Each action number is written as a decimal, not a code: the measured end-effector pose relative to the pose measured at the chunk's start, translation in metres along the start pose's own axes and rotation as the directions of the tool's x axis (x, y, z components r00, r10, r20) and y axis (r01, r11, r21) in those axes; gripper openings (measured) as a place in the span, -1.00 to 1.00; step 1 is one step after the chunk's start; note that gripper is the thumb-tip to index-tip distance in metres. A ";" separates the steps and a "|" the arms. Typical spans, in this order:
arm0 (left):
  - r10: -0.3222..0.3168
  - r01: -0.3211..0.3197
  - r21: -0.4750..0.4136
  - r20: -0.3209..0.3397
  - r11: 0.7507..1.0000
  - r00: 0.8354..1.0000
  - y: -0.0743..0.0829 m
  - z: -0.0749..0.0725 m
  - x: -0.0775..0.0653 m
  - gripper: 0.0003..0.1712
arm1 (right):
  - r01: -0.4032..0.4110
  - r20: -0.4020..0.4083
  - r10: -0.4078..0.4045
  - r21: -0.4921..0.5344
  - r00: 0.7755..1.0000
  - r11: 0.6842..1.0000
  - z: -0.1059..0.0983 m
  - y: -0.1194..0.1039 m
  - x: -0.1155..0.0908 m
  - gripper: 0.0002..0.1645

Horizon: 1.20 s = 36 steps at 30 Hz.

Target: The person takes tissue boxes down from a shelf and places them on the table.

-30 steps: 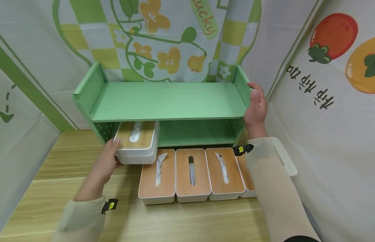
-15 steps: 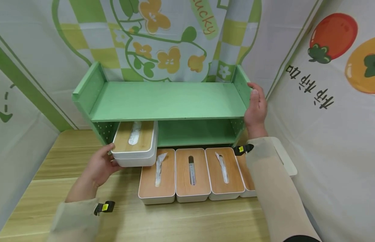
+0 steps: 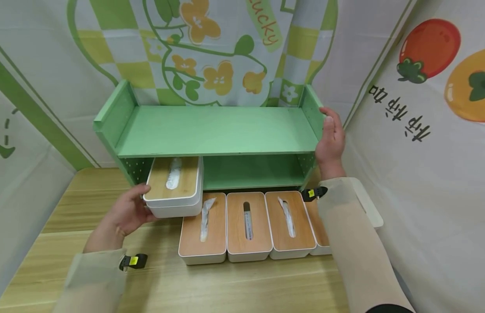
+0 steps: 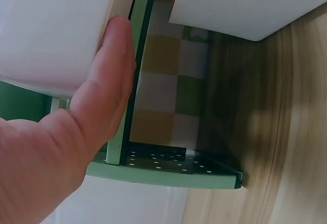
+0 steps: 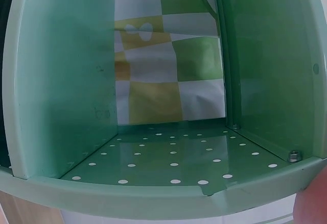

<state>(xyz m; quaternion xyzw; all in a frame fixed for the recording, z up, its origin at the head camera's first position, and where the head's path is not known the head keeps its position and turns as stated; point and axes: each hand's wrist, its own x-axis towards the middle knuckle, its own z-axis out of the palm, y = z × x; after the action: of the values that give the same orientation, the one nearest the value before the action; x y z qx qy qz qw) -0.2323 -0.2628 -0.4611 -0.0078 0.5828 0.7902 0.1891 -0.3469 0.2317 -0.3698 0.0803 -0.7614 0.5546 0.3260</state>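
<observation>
My left hand (image 3: 127, 213) holds a white tissue box (image 3: 173, 212) with a pale wooden lid at its left front corner. The thumb lies at the lid's edge; in the left wrist view the fingers (image 4: 110, 76) run along the white underside. The back of this box is inside the lower level of a green shelf (image 3: 223, 130), while its front sticks out past the shelf's edge. At the shelf's right side panel, my right hand (image 3: 330, 141) grips the front edge. Only a bit of that hand shows in the right wrist view.
Several tissue boxes with wooden lids, such as the middle one (image 3: 249, 224), stand in a row on the wooden table (image 3: 211, 287) before the shelf. The held box overlaps the leftmost box (image 3: 193, 243) in view. A white lid-like item (image 3: 367, 202) is partly behind the right forearm.
The held tissue box has come slightly forward and left. My left hand has shifted its hold, with its fingers now further under the front corner. The right hand stays put.
</observation>
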 end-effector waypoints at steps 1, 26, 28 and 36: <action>0.003 -0.003 0.001 -0.001 1.000 1.000 0.000 0.000 -0.001 -0.13 | 0.000 -0.001 0.000 -0.001 1.000 1.000 0.000 0.000 0.000 -0.45; 0.036 -0.037 0.016 0.041 0.999 0.999 -0.010 -0.005 -0.028 -0.32 | 0.012 -0.024 -0.012 -0.002 1.000 1.000 0.001 -0.002 0.000 -0.45; 0.048 -0.049 0.017 0.050 0.999 0.998 -0.012 -0.005 -0.031 -0.36 | 0.008 -0.024 -0.008 -0.001 1.000 1.000 0.001 -0.001 0.000 -0.46; 0.056 -0.057 0.048 0.022 0.997 0.998 -0.017 -0.005 -0.042 -0.28 | 0.010 -0.037 -0.010 0.006 0.999 1.000 0.002 -0.001 0.000 -0.46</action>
<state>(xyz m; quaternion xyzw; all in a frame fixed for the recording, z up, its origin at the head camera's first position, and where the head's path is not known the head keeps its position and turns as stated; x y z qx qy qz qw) -0.1892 -0.2757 -0.4687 0.0213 0.5997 0.7810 0.1728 -0.3471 0.2300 -0.3698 0.0751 -0.7530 0.5567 0.3426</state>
